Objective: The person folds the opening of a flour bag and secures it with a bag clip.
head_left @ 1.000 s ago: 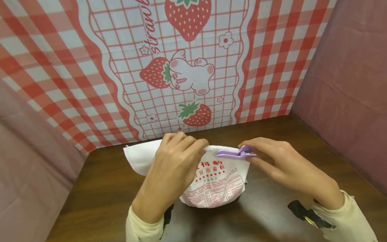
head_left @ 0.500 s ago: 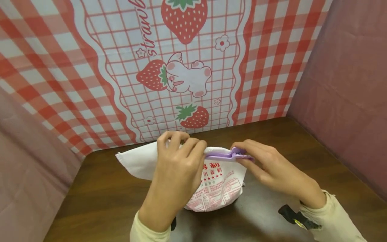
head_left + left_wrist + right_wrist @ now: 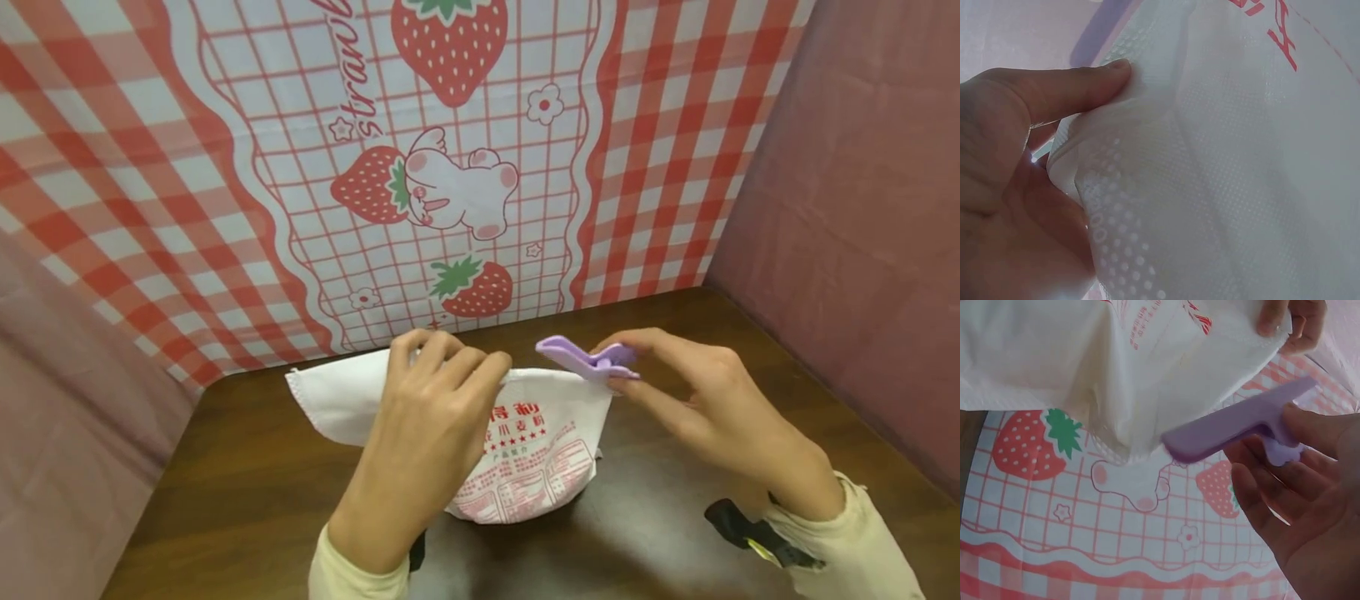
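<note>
A white flour bag [image 3: 525, 450] with red print stands on the table, its top folded over. My left hand [image 3: 427, 425] grips the bag's top edge near the middle; in the left wrist view the thumb [image 3: 1085, 90] presses on the thin white material. My right hand [image 3: 712, 408] pinches the handle end of a purple bag clip [image 3: 581, 360] at the bag's right top corner. The clip is tilted, its long end up and to the left. In the right wrist view the clip [image 3: 1229, 428] lies beside the bag's edge; whether they touch I cannot tell.
Underneath is a dark brown wooden table [image 3: 247, 492]. A red and white checked cloth [image 3: 675, 150] with strawberries hangs at the back. Pink cloths hang at the left [image 3: 60, 400] and right [image 3: 862, 208].
The clip slid left along the bag's top edge, then came back right and rose, tilting up off that edge. My left hand keeps its hold on the bag.
</note>
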A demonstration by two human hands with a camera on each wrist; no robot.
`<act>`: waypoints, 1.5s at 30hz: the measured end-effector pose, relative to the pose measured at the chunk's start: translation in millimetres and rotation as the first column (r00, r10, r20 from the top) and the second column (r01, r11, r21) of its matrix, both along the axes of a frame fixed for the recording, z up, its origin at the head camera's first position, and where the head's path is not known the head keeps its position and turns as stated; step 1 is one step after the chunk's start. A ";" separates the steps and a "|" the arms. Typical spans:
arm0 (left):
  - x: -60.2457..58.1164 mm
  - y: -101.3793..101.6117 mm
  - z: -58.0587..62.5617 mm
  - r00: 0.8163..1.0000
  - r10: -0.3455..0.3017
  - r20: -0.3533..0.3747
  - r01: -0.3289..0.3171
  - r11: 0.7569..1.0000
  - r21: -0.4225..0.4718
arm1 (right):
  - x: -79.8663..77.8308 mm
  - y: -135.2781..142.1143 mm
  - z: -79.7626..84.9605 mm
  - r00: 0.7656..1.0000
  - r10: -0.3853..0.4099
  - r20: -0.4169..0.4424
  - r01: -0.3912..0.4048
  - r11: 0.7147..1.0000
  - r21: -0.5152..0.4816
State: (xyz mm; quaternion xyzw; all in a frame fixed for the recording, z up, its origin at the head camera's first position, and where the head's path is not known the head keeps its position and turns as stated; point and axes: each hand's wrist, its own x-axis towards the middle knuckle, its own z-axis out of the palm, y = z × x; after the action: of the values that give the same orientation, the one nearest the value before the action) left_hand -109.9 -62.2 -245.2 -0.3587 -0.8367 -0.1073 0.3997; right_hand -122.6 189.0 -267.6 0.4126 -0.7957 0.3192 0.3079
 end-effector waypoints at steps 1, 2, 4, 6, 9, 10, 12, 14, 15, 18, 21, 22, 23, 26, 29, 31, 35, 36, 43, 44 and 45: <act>0.2 -0.1 0.0 1.000 -0.002 -0.001 0.002 1.000 -0.001 | 0.3 0.8 0.6 1.000 -0.018 -0.008 0.018 1.000 -0.018; 0.3 -0.1 0.0 1.000 -0.001 0.001 0.001 1.000 -0.003 | 0.6 1.6 1.0 0.999 -0.040 -0.014 0.039 0.999 -0.031; 0.4 -0.1 0.2 1.000 0.001 0.008 -0.001 1.000 -0.006 | 0.8 3.5 1.0 0.998 -0.067 -0.019 0.066 0.996 -0.053; 0.3 -0.2 0.5 1.000 0.003 0.014 -0.003 1.000 -0.006 | 1.1 4.9 1.2 0.997 -0.081 -0.020 0.079 0.995 -0.066; 0.3 -0.2 0.4 1.000 0.003 0.028 -0.003 1.000 -0.002 | 2.3 6.2 2.9 0.995 -0.101 -0.016 0.100 0.992 -0.071; 0.2 -0.3 0.1 1.000 0.003 0.031 -0.003 1.000 0.000 | 2.9 6.2 3.9 0.994 -0.108 -0.016 0.107 0.992 -0.072; 0.1 -0.5 -0.7 0.999 0.002 0.032 -0.002 1.000 0.004 | 4.7 6.3 6.0 0.992 -0.126 -0.010 0.125 0.990 -0.070; 0.4 -0.5 -1.1 1.000 -0.001 0.029 0.001 1.000 0.006 | 6.7 6.5 8.1 0.991 -0.136 -0.006 0.135 0.988 -0.072; 0.4 -0.3 -1.3 1.000 -0.002 0.029 0.002 1.000 0.006 | 7.5 6.6 9.0 0.990 -0.140 -0.006 0.139 0.987 -0.074; 0.7 -0.3 -1.1 1.000 -0.003 0.026 0.003 1.000 0.006 | 7.5 7.0 9.9 0.991 -0.134 -0.013 0.132 0.988 -0.085; 0.9 -0.5 -1.0 0.999 0.000 0.033 0.000 1.000 0.002 | 5.5 9.1 8.9 0.994 -0.107 -0.014 0.105 0.989 -0.101; 1.0 -0.6 -0.9 0.999 0.001 0.035 -0.001 1.000 0.002 | 4.8 10.2 8.2 0.995 -0.102 -0.021 0.100 0.990 -0.102; 1.0 -0.7 -0.8 0.999 0.001 0.035 -0.001 1.000 0.001 | 3.9 11.4 7.6 0.995 -0.094 -0.029 0.090 0.990 -0.108; 0.7 -1.0 -1.2 0.999 0.000 0.038 0.000 1.000 0.003 | 2.0 14.2 5.3 0.994 -0.084 -0.067 0.075 0.989 -0.129; 0.9 -1.2 -1.0 0.999 -0.005 0.036 0.005 1.000 0.004 | 1.2 15.2 3.8 0.989 -0.096 -0.113 0.079 0.986 -0.146; 1.1 -1.5 -0.7 0.999 -0.004 0.043 0.004 1.000 0.003 | 1.1 14.7 3.7 0.986 -0.103 -0.130 0.083 0.985 -0.149; 1.7 -2.0 0.1 0.998 0.000 0.055 0.000 1.000 0.001 | 0.9 12.3 4.5 0.983 -0.097 -0.157 0.073 0.986 -0.151; 2.1 -2.1 0.5 0.999 -0.003 0.054 0.002 1.000 0.004 | 0.6 11.6 4.4 0.981 -0.091 -0.174 0.064 0.985 -0.158; 5.5 -1.2 5.1 0.999 -0.028 0.032 0.027 0.999 0.025 | 2.2 4.7 5.4 0.964 -0.041 -0.263 -0.033 0.962 -0.270; 4.8 -0.8 4.6 0.999 -0.034 0.031 0.033 0.999 0.028 | 2.8 3.6 5.9 0.964 -0.034 -0.265 -0.044 0.957 -0.286; 3.5 -0.6 3.8 0.999 -0.037 0.034 0.037 0.999 0.028 | 3.1 2.3 6.3 0.964 -0.022 -0.266 -0.061 0.952 -0.299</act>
State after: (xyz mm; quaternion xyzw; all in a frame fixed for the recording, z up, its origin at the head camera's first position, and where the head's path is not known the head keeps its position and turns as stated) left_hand -106.4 -62.8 -241.4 -0.3667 -0.8352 -0.1324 0.3879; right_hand -119.5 191.2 -261.3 0.4072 -0.6842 0.3828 0.4686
